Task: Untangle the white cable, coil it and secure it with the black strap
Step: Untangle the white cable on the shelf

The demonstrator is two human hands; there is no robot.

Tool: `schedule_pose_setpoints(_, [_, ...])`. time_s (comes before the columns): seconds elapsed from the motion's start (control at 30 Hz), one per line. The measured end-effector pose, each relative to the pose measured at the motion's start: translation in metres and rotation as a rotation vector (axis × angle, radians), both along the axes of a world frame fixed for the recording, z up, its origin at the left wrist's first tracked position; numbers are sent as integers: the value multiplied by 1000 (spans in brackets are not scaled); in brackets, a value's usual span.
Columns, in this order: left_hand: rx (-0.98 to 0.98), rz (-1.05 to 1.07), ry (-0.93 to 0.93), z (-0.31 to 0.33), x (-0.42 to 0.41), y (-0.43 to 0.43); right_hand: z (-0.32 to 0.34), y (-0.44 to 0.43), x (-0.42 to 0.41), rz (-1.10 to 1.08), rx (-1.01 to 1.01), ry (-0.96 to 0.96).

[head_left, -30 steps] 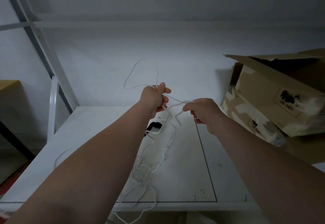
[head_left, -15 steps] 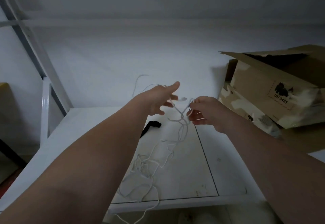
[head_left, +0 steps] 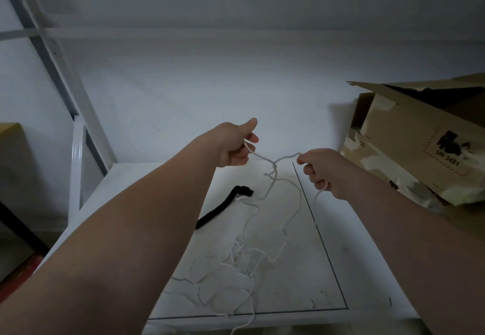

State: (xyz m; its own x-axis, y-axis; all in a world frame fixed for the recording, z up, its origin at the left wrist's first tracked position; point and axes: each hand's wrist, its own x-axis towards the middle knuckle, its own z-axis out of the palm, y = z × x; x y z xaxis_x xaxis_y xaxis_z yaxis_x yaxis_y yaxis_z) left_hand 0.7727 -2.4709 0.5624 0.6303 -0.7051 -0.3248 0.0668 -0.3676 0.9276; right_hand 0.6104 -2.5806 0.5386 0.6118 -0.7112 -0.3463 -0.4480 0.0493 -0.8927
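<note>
A thin white cable [head_left: 273, 177] stretches between both hands above the white table [head_left: 367, 269]. My left hand [head_left: 236, 145] pinches one stretch of it, thumb raised. My right hand [head_left: 319, 169] grips another stretch, and a loose strand hangs below that fist. A small knot sits in the cable between the hands. The rest trails down into a loose tangle [head_left: 236, 269] on the tabletop and over the front edge. The black strap [head_left: 223, 208] lies flat on the table, partly hidden behind my left forearm.
An open, torn cardboard box [head_left: 420, 145] stands at the table's right rear. A white metal frame [head_left: 78, 114] rises at the left. A white wall closes the back. A dark seam [head_left: 317, 229] runs across the tabletop.
My hands have moved apart, drawing the cable taut between them. The left hand has gone from spread fingers to a pinch. The loop that stood above the left hand is gone.
</note>
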Motion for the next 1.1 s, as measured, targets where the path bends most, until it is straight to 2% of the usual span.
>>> schedule_pose_setpoints(0.2, [-171, -1, 234, -2, -2, -5, 11, 6, 11, 63, 349, -286])
schedule_pose_setpoints(0.3, [-249, -4, 291, 0, -7, -4, 16, 11, 15, 99, 384, -370])
schedule_pose_setpoints(0.43, [-235, 1, 301, 0, -10, -2, 20, 20, 22, 70, 271, -426])
schedule_pose_setpoints(0.5, [-203, -15, 307, 1, -16, 0, 21, 24, 25, 100, 119, -404])
schedule_pose_setpoints(0.63, [-194, -13, 340, 4, -27, 3, 20, 26, 26, 288, -231, -228])
schedule_pose_setpoints(0.8, [-139, -84, 267, 9, -28, 9, 24, 24, 24, 340, -331, -110])
schedule_pose_setpoints(0.97, [129, -210, -9, 15, -20, 21, 36, 10, 3, 275, -414, -37])
schedule_pose_setpoints(1.1, [163, -164, -78, 13, -24, 21, 34, 4, -4, 174, -406, -53])
